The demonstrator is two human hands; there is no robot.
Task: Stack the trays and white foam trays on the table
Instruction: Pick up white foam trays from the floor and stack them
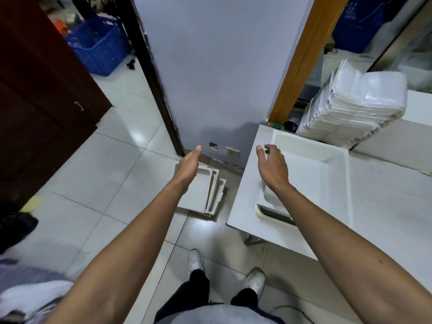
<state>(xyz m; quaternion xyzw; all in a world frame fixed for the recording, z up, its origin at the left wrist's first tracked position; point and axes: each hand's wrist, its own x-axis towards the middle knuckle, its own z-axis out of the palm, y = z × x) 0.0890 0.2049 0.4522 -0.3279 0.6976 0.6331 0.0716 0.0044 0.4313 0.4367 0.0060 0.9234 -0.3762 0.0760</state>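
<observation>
At the far left a dark wooden door point(35, 90) stands beside a blue plastic basket point(100, 45) on the tiled floor point(105, 160). Your left hand point(187, 164) reaches forward over the floor, flat and edge-on, its fingers point(197, 149) stretched out straight and holding nothing. Just below it, a small pile of white trays point(210, 192) lies on the floor against the grey wall point(217, 66), their edges fanned out unevenly. Your white shoes point(254, 281) show at the bottom. Your right hand point(272, 164) hovers above the near left corner of the white tabletop point(385, 195), fingers point(268, 150) loosely spread and curled, empty. Under it a large white tray point(322, 164) sits on the tabletop; it seems to rest on at least one more tray, though the front edge is partly hidden by your forearm. Behind it, at the right, a tall stack of white foam trays point(350, 106) in clear wrapping leans on the tabletop.
</observation>
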